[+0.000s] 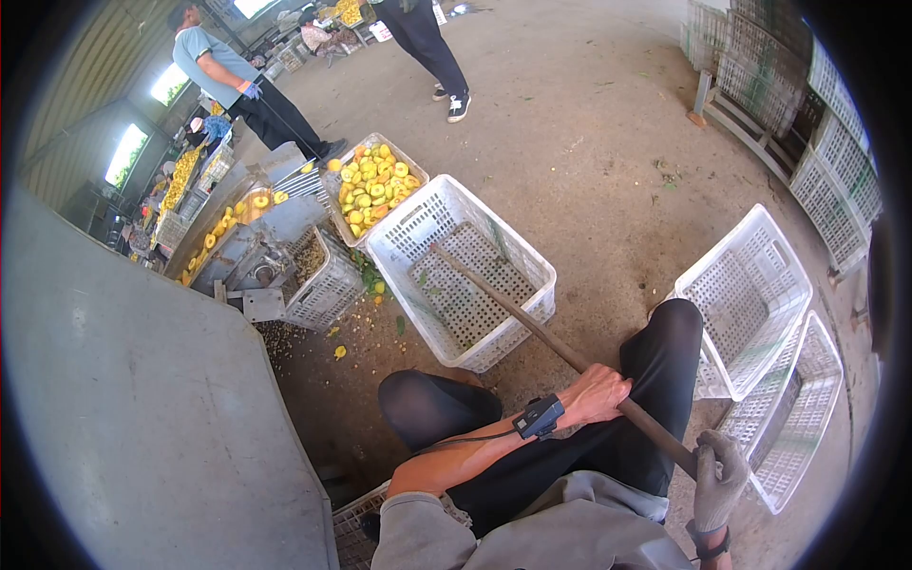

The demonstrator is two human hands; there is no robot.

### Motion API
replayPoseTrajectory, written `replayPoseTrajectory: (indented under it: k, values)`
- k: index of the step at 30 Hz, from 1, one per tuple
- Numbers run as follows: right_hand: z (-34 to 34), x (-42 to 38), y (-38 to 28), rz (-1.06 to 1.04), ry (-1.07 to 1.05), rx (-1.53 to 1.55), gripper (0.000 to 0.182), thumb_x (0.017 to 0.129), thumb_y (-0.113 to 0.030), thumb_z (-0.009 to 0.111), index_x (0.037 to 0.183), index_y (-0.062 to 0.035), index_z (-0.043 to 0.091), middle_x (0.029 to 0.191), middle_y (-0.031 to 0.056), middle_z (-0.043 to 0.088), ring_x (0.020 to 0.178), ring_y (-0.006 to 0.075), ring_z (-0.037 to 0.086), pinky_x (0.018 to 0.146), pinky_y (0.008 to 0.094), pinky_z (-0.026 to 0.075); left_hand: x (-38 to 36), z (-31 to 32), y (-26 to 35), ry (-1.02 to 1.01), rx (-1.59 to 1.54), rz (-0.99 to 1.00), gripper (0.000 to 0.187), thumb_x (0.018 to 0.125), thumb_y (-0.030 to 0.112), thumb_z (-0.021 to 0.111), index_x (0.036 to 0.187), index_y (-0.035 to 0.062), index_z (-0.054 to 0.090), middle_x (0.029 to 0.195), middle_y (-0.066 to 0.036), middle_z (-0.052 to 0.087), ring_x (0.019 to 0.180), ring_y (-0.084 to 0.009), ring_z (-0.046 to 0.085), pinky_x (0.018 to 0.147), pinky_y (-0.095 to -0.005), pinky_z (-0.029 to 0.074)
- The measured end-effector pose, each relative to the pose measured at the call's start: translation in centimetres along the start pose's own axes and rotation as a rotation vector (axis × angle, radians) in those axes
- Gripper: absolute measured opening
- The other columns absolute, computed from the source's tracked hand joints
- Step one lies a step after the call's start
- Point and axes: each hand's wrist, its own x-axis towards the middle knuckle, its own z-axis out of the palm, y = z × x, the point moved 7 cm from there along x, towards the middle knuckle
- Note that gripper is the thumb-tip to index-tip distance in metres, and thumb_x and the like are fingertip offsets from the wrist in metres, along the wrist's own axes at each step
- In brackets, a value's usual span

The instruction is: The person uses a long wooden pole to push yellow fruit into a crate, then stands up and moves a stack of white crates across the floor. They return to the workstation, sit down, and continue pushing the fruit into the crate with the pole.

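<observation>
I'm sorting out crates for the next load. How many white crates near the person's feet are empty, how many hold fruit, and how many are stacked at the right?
Empty crate hooked by stick: 1
Crate of yellow-green fruit: 1
Empty crates stacked at right: 2
Total: 4

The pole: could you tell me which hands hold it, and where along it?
Both hold the pole: the left hand grips partway along, the gloved right hand at its near end.

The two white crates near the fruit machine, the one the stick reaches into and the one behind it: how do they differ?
The near crate holds no fruit, only a few leaves, and the stick pokes into it. The far crate is full of yellow-green fruit, with nothing reaching in. The near crate looks larger in view. Both are white slatted plastic, standing upright side by side on the floor.
</observation>
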Motion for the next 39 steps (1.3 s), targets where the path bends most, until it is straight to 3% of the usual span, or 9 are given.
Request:
replayPoseTrajectory:
  k: [11,14,17,20,39]
  values:
    - [0.12,0.01,0.03,0.021,0.0,0.082,0.021,0.082,0.01,0.067,0.1,0.0013,0.074,0.089,0.0142,0.071,0.079,0.0244,0.072,0.074,0.0349,0.056,0.0,0.05,-0.1,0.013,-0.01,-0.003,0.03,0.077,0.024,0.081,0.078,0.0002,0.062,0.069,-0.022,0.066,0.071,-0.0451,0.067,0.063,-0.0526,0.051]
    - [0.19,-0.05,0.14,0.025,-0.04,0.09,0.02,0.091,0.007,0.06,0.104,0.0016,0.074,0.091,0.0117,0.07,0.08,0.0199,0.068,0.072,0.0325,0.054,0.05,-0.02,-0.06,0.014,-0.019,-0.02,0.03,0.077,0.025,0.081,0.078,0.0002,0.062,0.069,-0.022,0.066,0.072,-0.045,0.067,0.063,-0.0526,0.051]
    - [0.17,0.03,0.06,0.018,-0.045,0.076,0.02,0.091,0.006,0.06,0.104,0.0016,0.074,0.091,0.0115,0.07,0.078,0.0193,0.068,0.071,0.0321,0.054,0.01,-0.07,-0.02,0.015,-0.018,-0.001,0.031,0.077,0.025,0.081,0.078,0.0002,0.063,0.069,-0.022,0.066,0.072,-0.0449,0.067,0.063,-0.0525,0.051]
    - [0.11,0.01,0.3,0.031,-0.017,0.087,0.021,0.082,0.01,0.066,0.1,0.0018,0.074,0.089,0.0142,0.071,0.078,0.0237,0.072,0.072,0.0347,0.057,0.02,-0.12,0.04,0.011,-0.015,-0.012,0.031,0.077,0.025,0.082,0.079,0.0002,0.063,0.07,-0.022,0.067,0.072,-0.045,0.067,0.063,-0.0526,0.052]
    - [0.07,-0.06,0.64,0.07,-0.016,0.068,0.021,0.08,0.008,0.068,0.099,0.0009,0.074,0.089,0.0139,0.072,0.081,0.0255,0.072,0.077,0.0365,0.055,0.02,0.11,-0.13,0.006,-0.011,-0.006,0.031,0.077,0.024,0.081,0.078,-0.0002,0.063,0.069,-0.023,0.067,0.072,-0.0449,0.068,0.064,-0.0526,0.052]
